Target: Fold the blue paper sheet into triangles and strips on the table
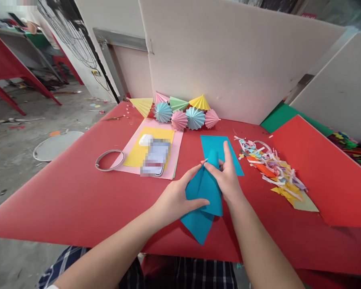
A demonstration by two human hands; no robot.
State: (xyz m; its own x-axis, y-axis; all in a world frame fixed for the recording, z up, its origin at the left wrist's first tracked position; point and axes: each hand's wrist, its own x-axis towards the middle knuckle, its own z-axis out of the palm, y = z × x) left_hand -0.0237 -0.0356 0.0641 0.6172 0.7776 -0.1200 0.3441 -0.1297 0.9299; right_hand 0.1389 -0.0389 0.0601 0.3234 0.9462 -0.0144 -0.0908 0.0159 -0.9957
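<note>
Red table: one bent blue paper, rightward of and nearer than the phone, is grasped between left hand and right hand, presumably light and easily creased (best pinched gently near its edges); paper scraps, farther right of the phone.

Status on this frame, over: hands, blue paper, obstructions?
Left hand and right hand both holding bent blue paper. One corner points toward the wearer. No obstruction seen; flat blue sheet just beyond, paper scraps off right.
</note>
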